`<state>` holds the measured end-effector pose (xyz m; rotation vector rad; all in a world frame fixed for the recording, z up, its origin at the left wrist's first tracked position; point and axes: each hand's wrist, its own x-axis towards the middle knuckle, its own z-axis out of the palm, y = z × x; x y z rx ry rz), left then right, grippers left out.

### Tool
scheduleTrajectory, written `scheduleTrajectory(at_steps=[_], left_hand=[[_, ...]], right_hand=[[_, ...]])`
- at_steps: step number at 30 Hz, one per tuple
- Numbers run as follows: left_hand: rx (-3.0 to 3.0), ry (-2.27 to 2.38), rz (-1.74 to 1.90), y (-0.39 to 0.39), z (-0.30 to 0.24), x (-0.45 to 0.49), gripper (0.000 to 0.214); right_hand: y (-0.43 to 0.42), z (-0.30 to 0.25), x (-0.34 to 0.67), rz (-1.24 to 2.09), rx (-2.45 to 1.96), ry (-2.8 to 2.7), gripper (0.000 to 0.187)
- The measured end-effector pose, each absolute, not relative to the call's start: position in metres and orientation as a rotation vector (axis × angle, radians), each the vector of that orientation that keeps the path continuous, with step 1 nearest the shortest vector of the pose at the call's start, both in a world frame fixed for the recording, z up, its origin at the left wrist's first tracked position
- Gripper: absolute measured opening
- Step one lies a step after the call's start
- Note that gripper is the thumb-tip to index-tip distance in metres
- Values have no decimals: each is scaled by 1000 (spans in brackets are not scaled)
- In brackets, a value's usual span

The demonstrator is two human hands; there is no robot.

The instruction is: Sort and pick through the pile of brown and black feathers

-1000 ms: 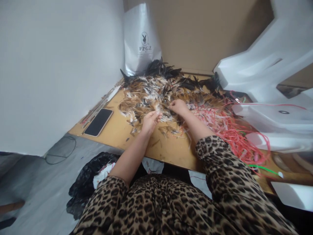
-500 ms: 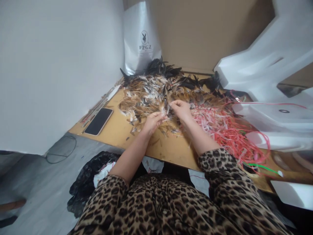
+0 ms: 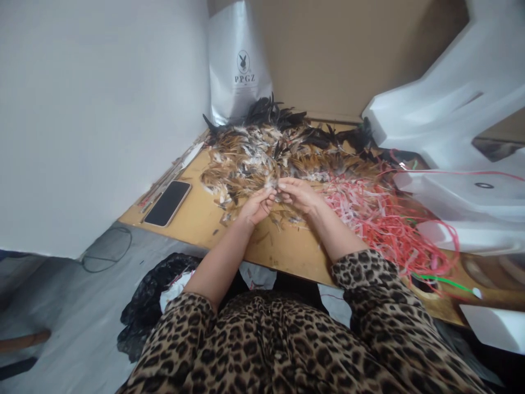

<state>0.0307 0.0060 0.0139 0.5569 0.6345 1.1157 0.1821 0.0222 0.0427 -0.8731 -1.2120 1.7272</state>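
Note:
My left hand [image 3: 259, 204] is closed in a pinch on a small tuft of feathers [image 3: 270, 180], whose fluffy tips rise above the fingers. Close against it, my right hand [image 3: 298, 194] is pinched at the same tuft; the fingertips of both hands nearly meet. Beyond them spreads a heap of brown, white and black feathers [image 3: 241, 150] on the yellow table [image 3: 197, 214]. To the right of my right hand lies a tangled pile of pink and red strips [image 3: 379, 219].
A phone [image 3: 168, 203] lies at the table's left. Behind the feathers stands a white bag [image 3: 238, 49] with a rabbit logo. A white sewing machine [image 3: 443, 104] blurs at the right, with a green strip [image 3: 447, 282] below. A black plastic bag [image 3: 141, 306] sits on the floor.
My right hand has come down and left from above the feathers to meet my left hand at the tuft. The left hand has hardly moved.

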Motion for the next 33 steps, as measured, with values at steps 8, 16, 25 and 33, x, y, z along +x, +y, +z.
scheduleTrajectory(at_steps=[8, 16, 25, 33], left_hand=[[650, 686, 1106, 4, 14, 34, 8], [825, 837, 1135, 2, 12, 37, 22], [920, 928, 1149, 0, 14, 42, 27], [806, 974, 1345, 8, 10, 35, 28]], right_hand=[[25, 45, 180, 1572, -962, -1239, 35], [23, 52, 181, 1370, -1125, -1358, 34], [23, 47, 177, 1227, -1180, -1450, 27], [46, 33, 203, 898, -1342, -1597, 24]])
